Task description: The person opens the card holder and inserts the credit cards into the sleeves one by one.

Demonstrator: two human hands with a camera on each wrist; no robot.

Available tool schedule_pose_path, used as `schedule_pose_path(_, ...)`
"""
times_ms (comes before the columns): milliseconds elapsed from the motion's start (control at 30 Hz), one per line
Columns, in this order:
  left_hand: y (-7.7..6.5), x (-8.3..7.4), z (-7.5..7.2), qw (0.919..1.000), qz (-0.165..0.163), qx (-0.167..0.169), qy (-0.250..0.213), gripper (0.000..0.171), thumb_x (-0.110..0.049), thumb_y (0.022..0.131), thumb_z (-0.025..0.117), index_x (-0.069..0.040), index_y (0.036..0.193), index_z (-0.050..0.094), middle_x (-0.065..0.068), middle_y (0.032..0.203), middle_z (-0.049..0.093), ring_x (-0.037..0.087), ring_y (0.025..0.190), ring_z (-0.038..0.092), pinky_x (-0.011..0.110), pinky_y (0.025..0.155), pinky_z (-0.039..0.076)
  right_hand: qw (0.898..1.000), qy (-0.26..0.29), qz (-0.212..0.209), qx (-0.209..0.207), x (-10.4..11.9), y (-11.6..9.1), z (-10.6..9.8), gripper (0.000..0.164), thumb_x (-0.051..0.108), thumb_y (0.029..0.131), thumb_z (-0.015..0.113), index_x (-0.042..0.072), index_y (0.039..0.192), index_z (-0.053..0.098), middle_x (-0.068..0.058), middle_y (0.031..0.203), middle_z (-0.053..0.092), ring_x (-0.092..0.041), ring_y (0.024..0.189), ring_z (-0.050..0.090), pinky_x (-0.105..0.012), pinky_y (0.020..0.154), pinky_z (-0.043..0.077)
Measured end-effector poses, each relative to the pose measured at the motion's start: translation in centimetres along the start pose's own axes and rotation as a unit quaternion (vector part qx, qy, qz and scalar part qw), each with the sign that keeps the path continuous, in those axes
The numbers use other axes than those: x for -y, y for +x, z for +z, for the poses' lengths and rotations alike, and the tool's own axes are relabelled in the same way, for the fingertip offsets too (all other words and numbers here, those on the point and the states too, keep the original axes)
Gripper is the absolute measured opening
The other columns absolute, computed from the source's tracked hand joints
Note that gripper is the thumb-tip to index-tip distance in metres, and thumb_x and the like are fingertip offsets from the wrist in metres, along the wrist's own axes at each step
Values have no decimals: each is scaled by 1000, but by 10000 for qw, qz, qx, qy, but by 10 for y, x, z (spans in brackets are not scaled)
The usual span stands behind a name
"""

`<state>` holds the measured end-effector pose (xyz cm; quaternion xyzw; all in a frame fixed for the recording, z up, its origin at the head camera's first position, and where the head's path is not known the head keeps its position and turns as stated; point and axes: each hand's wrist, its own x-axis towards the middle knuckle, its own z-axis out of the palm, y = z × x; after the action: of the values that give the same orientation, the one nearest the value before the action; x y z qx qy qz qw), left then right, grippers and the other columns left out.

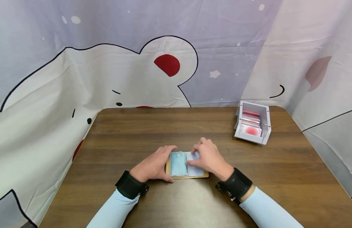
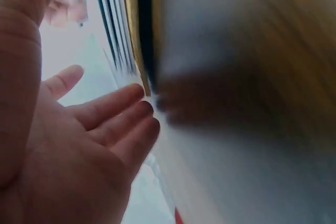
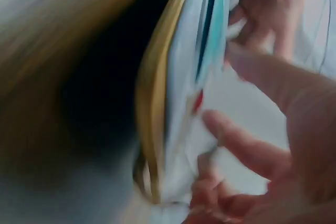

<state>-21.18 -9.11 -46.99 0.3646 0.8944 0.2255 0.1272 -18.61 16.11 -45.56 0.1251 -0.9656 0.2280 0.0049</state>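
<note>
A small card album (image 1: 173, 178) with a yellow border lies spread on the table. Its left page holds a pale teal sheet (image 1: 178, 164), while the right page (image 1: 195, 171) is whitish blue. My left hand (image 1: 156, 164) spans the album's left side, thumb by the lower corner and fingers by the upper one. In the left wrist view, the extended fingertips (image 2: 137, 92) are right at the cover's edge. Over the right page hovers my right hand (image 1: 208, 157), its thumb near the middle fold. The right wrist view shows thumb and index finger (image 3: 236, 135) apart, beside the page edges.
At the table's back right stands a grey open-topped bin (image 1: 264, 126) with several cards (image 1: 251, 123) stacked inside. Behind the wooden table (image 1: 136, 126) hangs a printed cloth (image 1: 221, 53). Both wrists wear black bands.
</note>
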Motion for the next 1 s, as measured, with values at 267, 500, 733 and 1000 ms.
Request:
schedule_pose_path(267,-11,10,-5,9997,-229,-12,-53,115,-40,69,96,-16,157,26,8,149,47,20,130,49,40,109,48,9975,213,655,140,-40,-35,-18,10,12,81,76,17,76,69,9,62,57,-8,59,51,-28,60,43)
schedule_pose_path(500,-12,14,-5,9994,-284,14,-185,112,-38,70,96,-15,156,27,7,149,46,19,129,47,38,109,47,9921,737,935,385,-54,-35,-16,8,10,85,75,14,80,70,5,63,59,-9,58,51,-27,59,42)
schedule_pose_path(733,2,-10,-28,9999,139,-54,-5,111,-38,71,94,-13,155,26,8,150,44,20,129,46,40,110,47,9928,758,841,399,-52,-33,-15,9,9,86,73,15,81,69,5,63,57,-9,58,50,-28,60,41)
schedule_pose_path(1000,49,-55,-11,9960,841,-128,-278,117,-49,72,90,-9,159,23,10,144,55,19,119,61,32,102,52,9912,967,841,324,-58,-36,-12,9,9,84,74,15,79,70,6,64,61,-9,58,52,-27,59,43)
